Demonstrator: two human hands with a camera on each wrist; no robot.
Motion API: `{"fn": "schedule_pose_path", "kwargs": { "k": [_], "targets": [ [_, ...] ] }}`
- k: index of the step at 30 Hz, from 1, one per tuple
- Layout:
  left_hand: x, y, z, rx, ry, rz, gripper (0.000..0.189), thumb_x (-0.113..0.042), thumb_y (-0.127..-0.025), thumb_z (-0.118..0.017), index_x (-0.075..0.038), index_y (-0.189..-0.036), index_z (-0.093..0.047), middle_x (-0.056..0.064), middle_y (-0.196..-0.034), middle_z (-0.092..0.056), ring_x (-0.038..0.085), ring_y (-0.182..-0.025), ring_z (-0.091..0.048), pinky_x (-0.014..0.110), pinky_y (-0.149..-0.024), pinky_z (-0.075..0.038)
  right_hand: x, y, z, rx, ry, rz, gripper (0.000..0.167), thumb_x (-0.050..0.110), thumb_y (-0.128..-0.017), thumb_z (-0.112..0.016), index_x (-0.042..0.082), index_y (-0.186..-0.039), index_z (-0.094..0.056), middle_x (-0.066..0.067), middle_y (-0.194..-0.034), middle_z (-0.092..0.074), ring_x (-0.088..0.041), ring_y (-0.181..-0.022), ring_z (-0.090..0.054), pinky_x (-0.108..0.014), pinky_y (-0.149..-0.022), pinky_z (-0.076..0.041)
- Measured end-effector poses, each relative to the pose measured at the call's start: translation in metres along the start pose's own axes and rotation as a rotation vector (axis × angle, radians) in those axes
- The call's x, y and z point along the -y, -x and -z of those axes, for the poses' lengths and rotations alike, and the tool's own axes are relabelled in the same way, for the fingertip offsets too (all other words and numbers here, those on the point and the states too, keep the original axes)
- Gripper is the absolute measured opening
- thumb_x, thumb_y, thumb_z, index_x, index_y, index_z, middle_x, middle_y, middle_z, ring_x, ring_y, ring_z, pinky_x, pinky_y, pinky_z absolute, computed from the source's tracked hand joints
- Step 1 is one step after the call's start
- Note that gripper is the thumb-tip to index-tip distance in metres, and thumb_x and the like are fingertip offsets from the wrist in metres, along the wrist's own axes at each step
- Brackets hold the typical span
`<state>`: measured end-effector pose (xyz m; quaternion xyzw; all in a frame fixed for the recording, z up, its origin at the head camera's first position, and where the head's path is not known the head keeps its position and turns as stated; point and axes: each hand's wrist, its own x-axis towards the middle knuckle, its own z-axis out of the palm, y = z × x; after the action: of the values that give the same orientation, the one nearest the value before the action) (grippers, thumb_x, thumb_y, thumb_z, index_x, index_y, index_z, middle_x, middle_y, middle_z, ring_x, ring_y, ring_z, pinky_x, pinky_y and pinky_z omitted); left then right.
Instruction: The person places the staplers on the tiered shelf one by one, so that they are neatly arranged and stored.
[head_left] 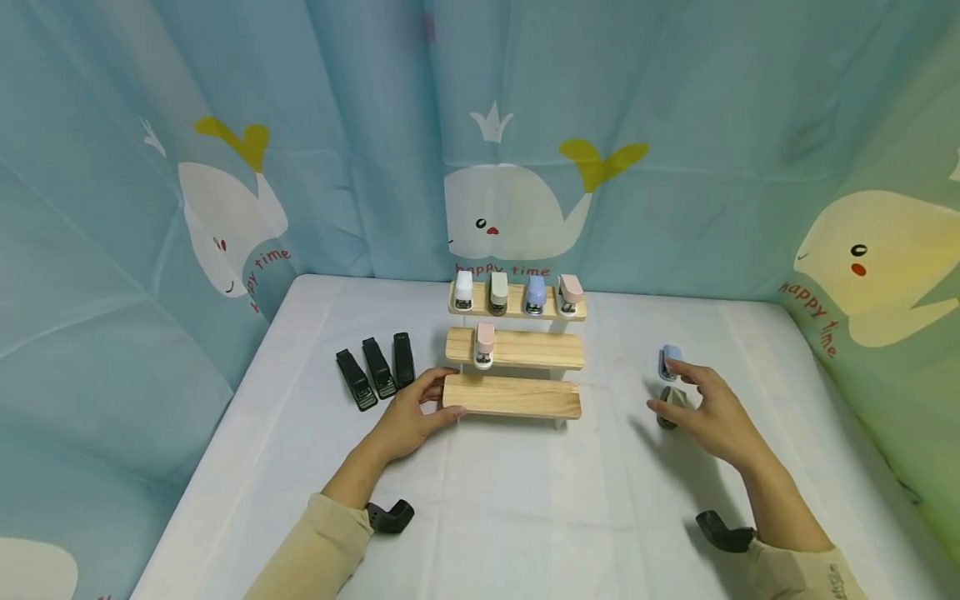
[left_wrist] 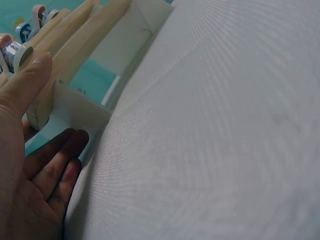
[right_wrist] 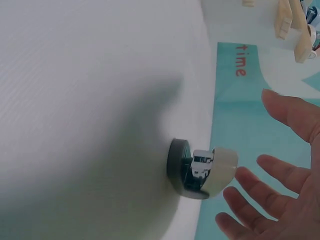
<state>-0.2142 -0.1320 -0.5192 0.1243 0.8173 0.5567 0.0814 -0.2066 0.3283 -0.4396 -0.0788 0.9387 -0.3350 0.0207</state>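
A three-tier display rack (head_left: 512,395) with wooden planks and white supports stands mid-table. My left hand (head_left: 408,421) holds the left end of its lowest plank, thumb at the front edge and a finger at the back; other fingers hang loose below in the left wrist view. My right hand (head_left: 708,412) hovers over a green mini stapler (right_wrist: 225,172), its fingers spread and holding nothing. Just behind that stapler lies a blue mini stapler (head_left: 667,360). On the top tier are white (head_left: 464,290), green (head_left: 498,292), blue (head_left: 535,294) and pink (head_left: 570,293) staplers; another pink stapler (head_left: 484,343) sits on the middle tier's left.
Three black staplers (head_left: 378,367) lie left of the rack, close to my left hand. A white cloth covers the table (head_left: 510,517). Blue curtains (head_left: 390,100) with whale prints enclose the back and sides. Each wrist wears a black mount (head_left: 390,517).
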Motion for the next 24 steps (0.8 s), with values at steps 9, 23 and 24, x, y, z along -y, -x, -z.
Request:
{"fn": "schedule_pose_path", "kwargs": {
  "k": [9,23,24],
  "targets": [
    [-0.001,0.000,0.000,-0.001,0.002,0.003,0.060,-0.048,-0.090,-0.080,-0.043,-0.143,-0.052,-0.007,-0.132,-0.070,0.020,-0.129,-0.064,0.051,-0.113,-0.047,-0.010,0.000,-0.002,0.039,-0.031,-0.037,0.088,0.033,-0.095,-0.078,-0.006,-0.158,-0.032,-0.035,-0.153,-0.039,-0.059,-0.136,-0.037,-0.073,-0.104,-0.036],
    [-0.001,0.002,0.000,-0.004,-0.010,0.029,0.061,-0.050,-0.088,-0.080,-0.047,-0.142,-0.051,-0.009,-0.134,-0.068,0.020,-0.131,-0.062,0.052,-0.115,-0.045,-0.029,0.000,-0.004,0.090,0.027,-0.103,0.089,0.039,-0.094,-0.078,-0.008,-0.156,-0.034,-0.037,-0.151,-0.042,-0.059,-0.139,-0.038,-0.073,-0.106,-0.037],
    [-0.001,0.002,0.000,-0.005,-0.009,0.029,0.061,-0.050,-0.089,-0.080,-0.047,-0.142,-0.052,-0.009,-0.134,-0.068,0.020,-0.131,-0.062,0.052,-0.115,-0.045,-0.030,0.000,-0.003,0.093,0.028,-0.107,0.090,0.040,-0.093,-0.078,-0.008,-0.156,-0.035,-0.038,-0.151,-0.041,-0.059,-0.140,-0.036,-0.073,-0.107,-0.035]
  ]
}}
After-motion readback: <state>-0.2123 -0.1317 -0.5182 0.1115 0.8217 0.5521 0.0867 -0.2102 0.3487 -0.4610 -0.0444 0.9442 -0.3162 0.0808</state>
